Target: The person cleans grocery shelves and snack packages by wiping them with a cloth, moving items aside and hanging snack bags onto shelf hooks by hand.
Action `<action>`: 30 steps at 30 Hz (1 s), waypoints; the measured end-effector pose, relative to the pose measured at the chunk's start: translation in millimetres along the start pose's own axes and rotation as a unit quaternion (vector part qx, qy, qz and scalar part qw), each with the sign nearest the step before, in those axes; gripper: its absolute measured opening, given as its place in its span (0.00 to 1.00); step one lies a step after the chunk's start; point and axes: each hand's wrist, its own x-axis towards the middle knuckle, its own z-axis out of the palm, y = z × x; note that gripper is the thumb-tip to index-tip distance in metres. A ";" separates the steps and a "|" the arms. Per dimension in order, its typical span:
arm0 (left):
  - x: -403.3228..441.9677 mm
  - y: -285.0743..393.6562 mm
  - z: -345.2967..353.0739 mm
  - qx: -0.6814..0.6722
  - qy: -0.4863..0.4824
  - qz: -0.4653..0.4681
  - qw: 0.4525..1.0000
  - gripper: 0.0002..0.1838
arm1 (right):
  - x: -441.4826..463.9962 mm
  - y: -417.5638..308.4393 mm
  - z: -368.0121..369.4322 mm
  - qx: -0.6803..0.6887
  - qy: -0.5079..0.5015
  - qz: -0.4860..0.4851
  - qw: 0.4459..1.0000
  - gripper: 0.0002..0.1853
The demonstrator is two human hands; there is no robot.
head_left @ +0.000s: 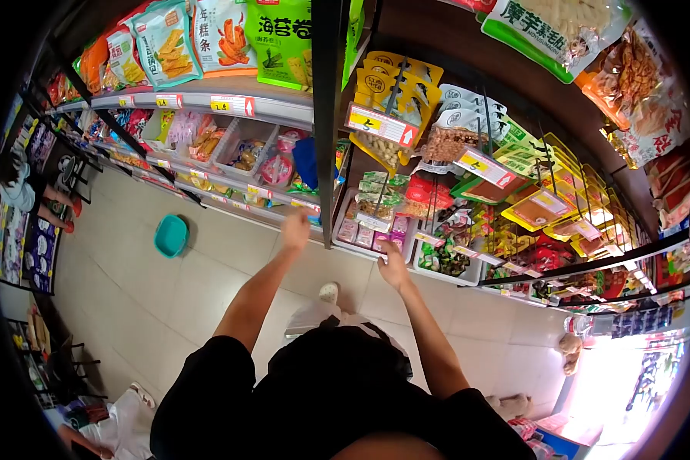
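Note:
My left hand (295, 229) is by the lower shelf edge, just left of the black upright post (326, 123). Its fingers look curled together; whatever they hold, if anything, is hidden. A dark blue cloth-like item (305, 163) hangs above it over the small snack bins. On the other side of the post, my right hand (392, 266) is at the front rim of a white bin (360, 251) with pink packets (364, 235). Thumb and index finger are apart there, with nothing visible between them. Whether it touches the rim I cannot tell.
Hanging snack bags with price tags (382, 124) fill the rack ahead and to the right. Seaweed roll bags (281, 42) stand on the upper left shelf. A teal basin (172, 235) sits on the tiled floor. Other people are at the far left (23, 192) and lower left (123, 425).

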 end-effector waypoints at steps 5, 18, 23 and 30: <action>77.9 -65.8 49.2 -0.159 0.108 -0.206 0.960 0.10 | -15.6 2.4 12.2 -0.032 0.002 -0.073 0.997 0.25; 73.3 0.3 61.9 -0.226 0.216 -0.437 0.843 0.14 | -20.4 22.3 -26.8 -0.014 0.112 -0.048 0.992 0.31; 1.4 42.4 101.6 -0.330 0.134 -0.021 0.934 0.10 | 28.5 -26.6 -98.7 0.033 0.284 -0.081 0.955 0.38; 50.0 129.3 88.8 -0.392 -0.051 0.073 0.915 0.13 | 109.0 -41.4 -170.7 0.069 0.347 -0.080 0.932 0.48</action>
